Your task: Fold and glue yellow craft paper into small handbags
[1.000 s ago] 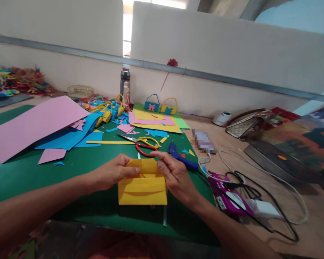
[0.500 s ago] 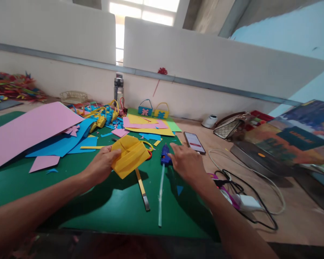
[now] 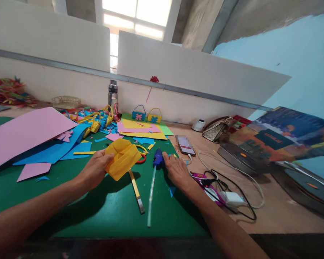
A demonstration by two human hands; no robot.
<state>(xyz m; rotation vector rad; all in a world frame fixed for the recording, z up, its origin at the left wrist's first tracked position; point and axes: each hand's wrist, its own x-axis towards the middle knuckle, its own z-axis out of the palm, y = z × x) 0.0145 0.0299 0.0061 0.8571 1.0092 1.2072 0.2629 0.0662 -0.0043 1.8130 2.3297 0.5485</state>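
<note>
My left hand [image 3: 95, 167] is closed on the edge of a folded yellow paper piece [image 3: 122, 158], holding it above the green cutting mat [image 3: 105, 219]. My right hand [image 3: 175, 167] curls round the handle side of a blue glue gun [image 3: 158, 158], hiding that part. A long clear glue stick [image 3: 151, 198] sticks out of the gun's back toward me. Between my hands lies a yellow box cutter [image 3: 136, 190]. Scissors with red and yellow handles [image 3: 142, 158] are partly covered by the yellow piece.
Pink sheets [image 3: 29, 133], blue sheets [image 3: 51, 147] and a heap of small paper bags [image 3: 97, 122] lie left. Two finished mini bags [image 3: 146, 117] stand at the back. A phone [image 3: 186, 145], a purple power strip [image 3: 207, 187] and tangled cables [image 3: 243, 205] are at right.
The view has shifted, so the scene sits farther left and slightly lower. My right hand's fingers have drawn in closer round the glue gun. My left hand still holds the yellow piece.
</note>
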